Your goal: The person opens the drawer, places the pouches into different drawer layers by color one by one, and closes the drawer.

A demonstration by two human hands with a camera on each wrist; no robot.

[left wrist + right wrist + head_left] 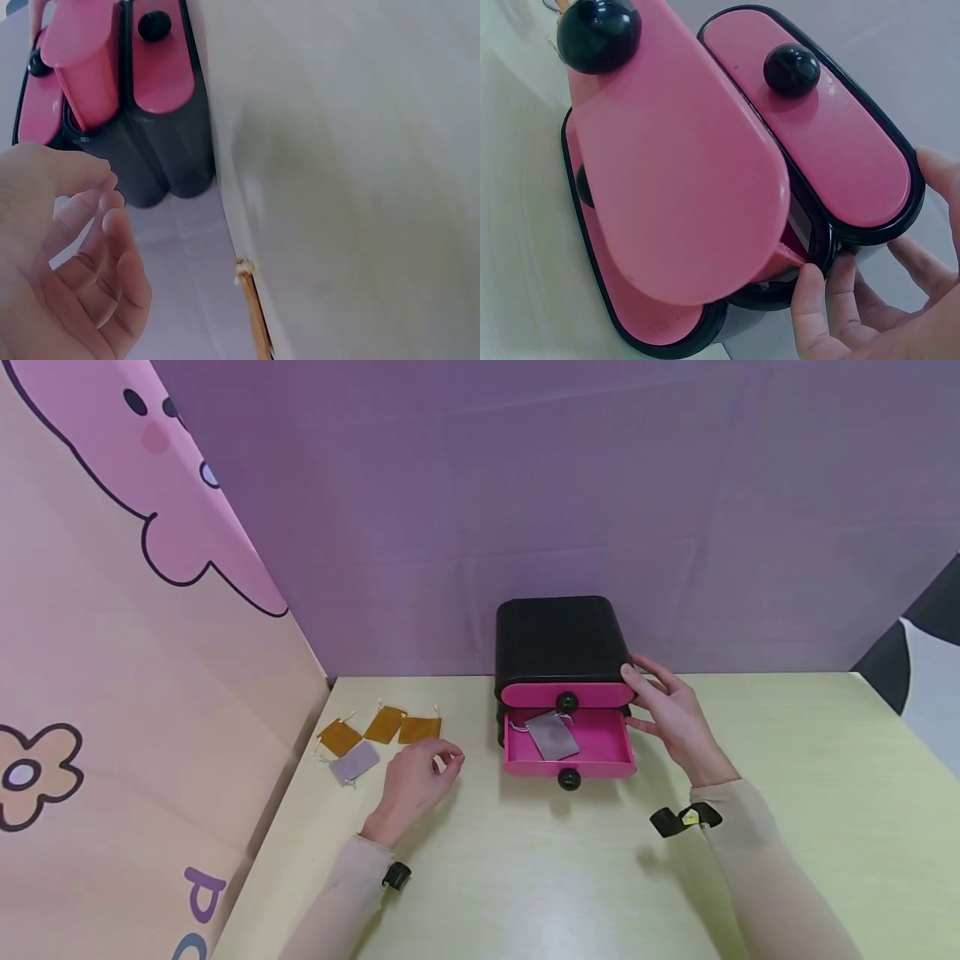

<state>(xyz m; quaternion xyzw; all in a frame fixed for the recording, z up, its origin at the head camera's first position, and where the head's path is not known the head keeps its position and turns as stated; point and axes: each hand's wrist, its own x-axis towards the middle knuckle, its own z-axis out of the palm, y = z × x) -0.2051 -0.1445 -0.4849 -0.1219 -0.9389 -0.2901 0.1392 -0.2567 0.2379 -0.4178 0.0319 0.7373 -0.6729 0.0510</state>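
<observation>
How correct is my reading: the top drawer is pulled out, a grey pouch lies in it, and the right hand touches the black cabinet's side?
Not fully: the pulled-out drawer is the middle one; the right wrist view shows it between the closed top drawer and bottom drawer. The grey pouch lies in it, and the right hand touches the side of the black cabinet.

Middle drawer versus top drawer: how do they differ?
The middle drawer is pulled out; the top drawer is closed. The middle drawer shows a gray drawstring pouch inside, while the top drawer's inside is hidden. Both are pink with round black knobs.
</observation>
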